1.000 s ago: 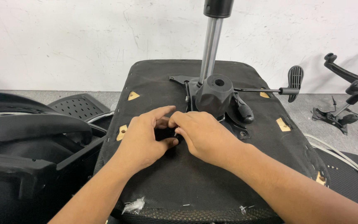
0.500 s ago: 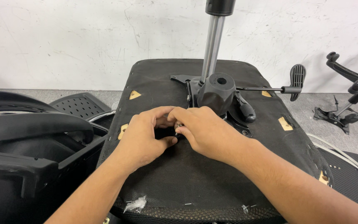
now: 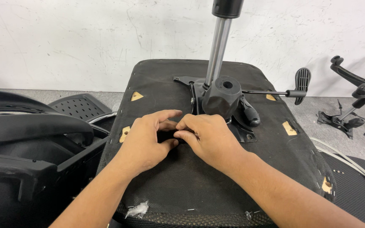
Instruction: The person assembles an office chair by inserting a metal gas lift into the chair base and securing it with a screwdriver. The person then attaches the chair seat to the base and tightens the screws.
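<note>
Upturned chair seat [image 3: 216, 185], black fabric underside up, filling the middle of the view. Left hand [image 3: 146, 141] and right hand [image 3: 208, 137] meeting on it just in front of the metal plate [image 3: 243, 133] and its black housing [image 3: 221, 96]. Fingers of both curled together over a small dark part [image 3: 165, 136], mostly hidden; pinched grip likely, but cannot tell exactly what is held. Probably light, hard and easily dropped, best nipped between thumb and fingertip at its edges. Seat itself heavy, padded, staying put. Steel column [image 3: 217, 52] rising behind, lever [image 3: 301, 80] out to the right. Another black chair [image 3: 26, 143] at left, chair base [image 3: 360, 90] far right, white cable [image 3: 347, 158] on the floor.
</note>
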